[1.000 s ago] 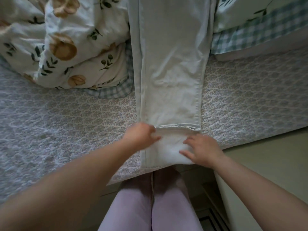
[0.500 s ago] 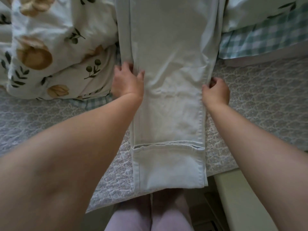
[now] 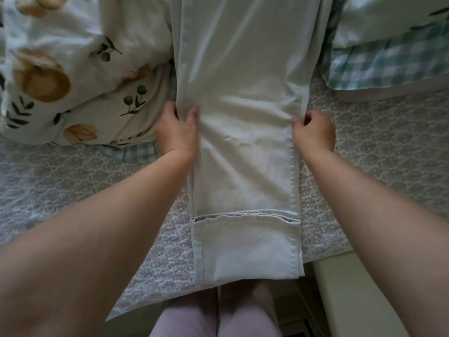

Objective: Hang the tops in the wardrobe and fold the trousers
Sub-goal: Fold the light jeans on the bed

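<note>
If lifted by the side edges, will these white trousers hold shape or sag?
Probably sag: the trousers wrinkle between the left hand and right hand, so the cloth looks limp. The folded-up hem lies flat, suggesting it should keep folds. Unlikely to slide on the textured bedspread.

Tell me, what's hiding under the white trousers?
The patterned bedspread shows on both sides of the white trousers, so they lie on it. Anything else beneath is covered and cannot be seen.

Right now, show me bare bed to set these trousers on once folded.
Bare quilt lies left of the trousers, below the floral duvet, and right of them, below the checked pillow. The far corners are crowded.
</note>
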`<state>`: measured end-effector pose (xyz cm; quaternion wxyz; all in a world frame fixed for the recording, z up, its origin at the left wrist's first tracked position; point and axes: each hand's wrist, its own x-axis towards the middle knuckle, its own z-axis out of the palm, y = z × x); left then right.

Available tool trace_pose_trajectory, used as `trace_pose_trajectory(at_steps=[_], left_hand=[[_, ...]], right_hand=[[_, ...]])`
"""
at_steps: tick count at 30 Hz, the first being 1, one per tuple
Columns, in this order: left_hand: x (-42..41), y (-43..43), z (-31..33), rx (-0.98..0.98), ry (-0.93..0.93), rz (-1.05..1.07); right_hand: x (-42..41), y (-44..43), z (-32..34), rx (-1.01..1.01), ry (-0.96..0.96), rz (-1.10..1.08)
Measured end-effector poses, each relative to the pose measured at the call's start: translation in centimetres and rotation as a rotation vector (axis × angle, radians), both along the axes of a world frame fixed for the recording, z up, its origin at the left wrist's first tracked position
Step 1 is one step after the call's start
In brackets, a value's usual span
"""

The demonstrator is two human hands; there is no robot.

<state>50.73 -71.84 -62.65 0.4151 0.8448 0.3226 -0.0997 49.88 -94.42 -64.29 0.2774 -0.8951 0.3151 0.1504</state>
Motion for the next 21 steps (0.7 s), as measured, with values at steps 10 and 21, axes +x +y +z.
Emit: trace_pose_trajectory(at_steps=[10,21], left_hand=[[-3.4,0.6,-0.9,0.006,0.034,-0.053],[-7.7,0.8,-1.4,0.056,0.113,-0.12]], right_hand=[[-0.6,1.1,0.0,-0.042,-0.115,-0.147],[-10.8,2.5,-3.3,-0.293,0.028,1.061]])
